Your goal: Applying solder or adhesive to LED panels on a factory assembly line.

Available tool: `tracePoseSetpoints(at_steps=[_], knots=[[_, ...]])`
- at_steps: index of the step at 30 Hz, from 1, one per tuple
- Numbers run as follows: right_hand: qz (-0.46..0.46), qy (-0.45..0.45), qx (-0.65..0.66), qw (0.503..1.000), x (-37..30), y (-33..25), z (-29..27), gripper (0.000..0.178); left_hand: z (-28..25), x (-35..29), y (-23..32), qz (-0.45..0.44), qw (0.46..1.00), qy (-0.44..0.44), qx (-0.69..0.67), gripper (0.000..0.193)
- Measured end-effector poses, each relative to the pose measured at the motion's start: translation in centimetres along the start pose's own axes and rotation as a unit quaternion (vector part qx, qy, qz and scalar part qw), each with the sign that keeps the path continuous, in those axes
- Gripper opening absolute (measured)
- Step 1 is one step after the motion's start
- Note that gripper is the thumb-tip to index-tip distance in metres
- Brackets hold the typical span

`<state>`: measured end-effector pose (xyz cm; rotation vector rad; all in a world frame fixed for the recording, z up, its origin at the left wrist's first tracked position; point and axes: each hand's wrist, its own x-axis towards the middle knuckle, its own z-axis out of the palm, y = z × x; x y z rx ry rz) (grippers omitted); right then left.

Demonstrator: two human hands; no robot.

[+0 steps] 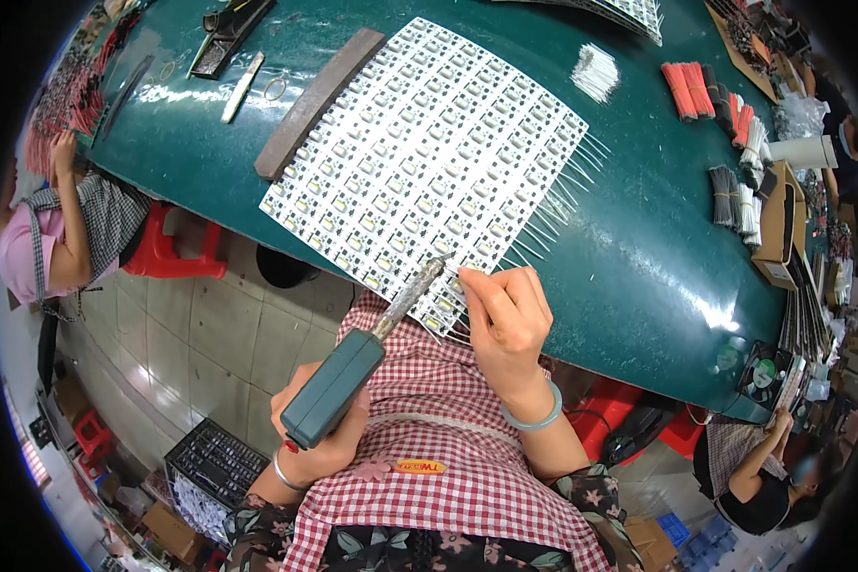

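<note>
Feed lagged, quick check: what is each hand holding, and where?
Left hand grips the soldering iron by its green handle. Right hand pinches something thin at the LED panel.

We count one large white panel of LED boards point(429, 157) on the green table point(639, 267), with a second such panel point(629, 14) partly cut off at the far edge; we cannot count the small boards within them; one soldering iron point(353, 367) with a teal handle; one dark flat bar point(316, 100) along the panel's edge; one loose bundle of white wires point(596, 71); at least two bundles of red wires point(688, 91); one black bundle point(725, 195); one small fan point(763, 372); two hands of ours, left hand point(319, 439) and right hand point(507, 319), each wrist with one bangle; two other people, one point(57, 238) at left, one point(758, 477) at lower right; one black crate point(217, 462).
</note>
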<state>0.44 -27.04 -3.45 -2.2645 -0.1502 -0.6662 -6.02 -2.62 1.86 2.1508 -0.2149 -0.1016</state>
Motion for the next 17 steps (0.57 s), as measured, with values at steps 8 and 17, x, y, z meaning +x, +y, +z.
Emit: tracePoseSetpoints(at_steps=[8,17], knots=[[0.009,0.002,0.008,1.0,-0.1,0.1,0.0,0.028,0.2,1.7,0.9,0.031,0.999,0.006,0.01,0.022],[0.01,0.001,0.016,1.0,0.0,0.0,-0.1,0.027,-0.5,2.7,1.9,0.019,0.999,-0.034,0.034,0.022]])
